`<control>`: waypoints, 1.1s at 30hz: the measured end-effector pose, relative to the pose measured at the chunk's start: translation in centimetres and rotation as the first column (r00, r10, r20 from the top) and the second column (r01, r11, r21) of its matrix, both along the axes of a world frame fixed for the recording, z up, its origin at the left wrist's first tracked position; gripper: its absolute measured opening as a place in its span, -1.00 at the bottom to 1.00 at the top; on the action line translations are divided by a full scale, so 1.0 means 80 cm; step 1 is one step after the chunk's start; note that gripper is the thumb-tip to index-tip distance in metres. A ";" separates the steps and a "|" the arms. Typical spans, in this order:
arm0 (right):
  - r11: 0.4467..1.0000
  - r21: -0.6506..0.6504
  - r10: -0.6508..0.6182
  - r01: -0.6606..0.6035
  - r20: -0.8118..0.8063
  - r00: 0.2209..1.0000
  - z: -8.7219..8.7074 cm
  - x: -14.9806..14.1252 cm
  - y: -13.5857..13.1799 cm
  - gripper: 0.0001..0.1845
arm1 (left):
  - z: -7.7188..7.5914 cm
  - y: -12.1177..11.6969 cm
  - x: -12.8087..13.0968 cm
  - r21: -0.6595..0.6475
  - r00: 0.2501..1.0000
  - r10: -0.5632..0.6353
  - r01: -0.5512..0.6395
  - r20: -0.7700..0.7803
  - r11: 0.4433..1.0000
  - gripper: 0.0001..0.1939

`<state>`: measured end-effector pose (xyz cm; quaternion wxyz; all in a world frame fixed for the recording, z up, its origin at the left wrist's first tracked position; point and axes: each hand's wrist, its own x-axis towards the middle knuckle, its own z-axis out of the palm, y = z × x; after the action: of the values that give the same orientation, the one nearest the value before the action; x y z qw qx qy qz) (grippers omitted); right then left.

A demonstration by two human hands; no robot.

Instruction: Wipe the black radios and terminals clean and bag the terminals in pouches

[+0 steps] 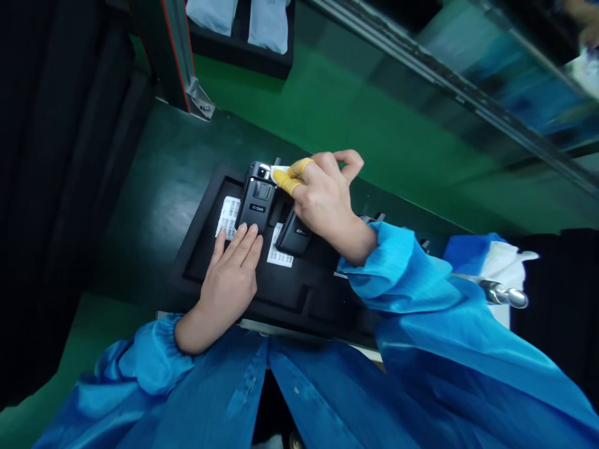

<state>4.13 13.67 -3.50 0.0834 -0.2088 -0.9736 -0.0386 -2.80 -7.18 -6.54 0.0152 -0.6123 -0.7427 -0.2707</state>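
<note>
At least two black devices lie in a black tray [281, 300] on the worktop [140, 181]: the left device [253, 198] reads "Riton", the right device [292, 237], partly covered, "Rit". Two white barcode sheets [228, 215] carry print too small to read. The left hand [229, 284] lies flat, fingertips at the left device's lower end; the right hand [325, 199], in yellow finger covers [286, 183], pinches a white wipe [279, 168] by its top.
</note>
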 end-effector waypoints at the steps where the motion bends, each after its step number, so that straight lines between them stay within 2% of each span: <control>1: 1.000 0.008 -0.028 0.029 -0.012 1.000 0.002 -0.001 0.001 -0.53 | 0.000 0.000 0.000 0.004 1.000 0.001 -0.001 0.000 1.000 -0.59; 4: 0.997 0.012 -0.079 0.079 -0.022 0.997 0.010 -0.017 -0.005 -0.50 | 0.000 0.000 0.000 0.008 1.000 -0.003 0.003 0.010 1.000 -0.59; 9: 0.999 -0.024 -0.026 0.027 0.053 0.998 0.011 -0.040 -0.023 -0.47 | 0.002 -0.001 0.000 -0.023 1.000 0.003 -0.002 0.010 1.000 -0.58; 14: 0.994 0.005 -0.110 0.110 -0.009 0.994 -0.001 -0.009 -0.015 -0.51 | 0.004 0.000 0.001 -0.013 1.000 0.001 -0.001 0.010 1.000 -0.60; 17: 0.982 0.032 -0.183 0.185 -0.052 0.982 0.001 0.004 -0.009 -0.52 | 0.003 -0.001 0.001 -0.009 1.000 0.008 -0.008 0.019 1.000 -0.60; 19: 0.976 0.045 -0.210 0.213 -0.070 0.975 0.005 0.001 -0.010 -0.53 | 0.002 -0.002 0.001 -0.009 1.000 0.005 -0.005 0.026 1.000 -0.60; 23: 0.992 0.030 -0.123 0.124 -0.021 0.992 0.008 -0.022 -0.027 -0.53 | 0.001 -0.003 0.000 -0.018 0.998 -0.003 0.005 0.060 1.000 -0.58; 26: 0.999 0.000 -0.053 0.053 0.021 0.998 0.003 -0.025 -0.032 -0.54 | 0.001 -0.002 0.000 -0.018 0.998 -0.002 0.004 0.069 1.000 -0.58; 29: 0.997 -0.012 -0.075 0.075 -0.001 0.997 -0.002 -0.008 -0.020 -0.56 | 0.002 -0.001 0.001 -0.013 0.999 0.000 0.001 0.052 1.000 -0.59; 33: 0.985 -0.027 -0.172 0.170 -0.095 0.981 0.001 0.016 -0.003 -0.56 | 0.002 -0.001 0.000 -0.015 0.998 0.006 -0.005 0.056 1.000 -0.58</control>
<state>5.38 13.45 -3.41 0.1248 -0.2942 -0.9472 -0.0264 -2.77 -7.23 -6.35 -0.0096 -0.6026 -0.7464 -0.2823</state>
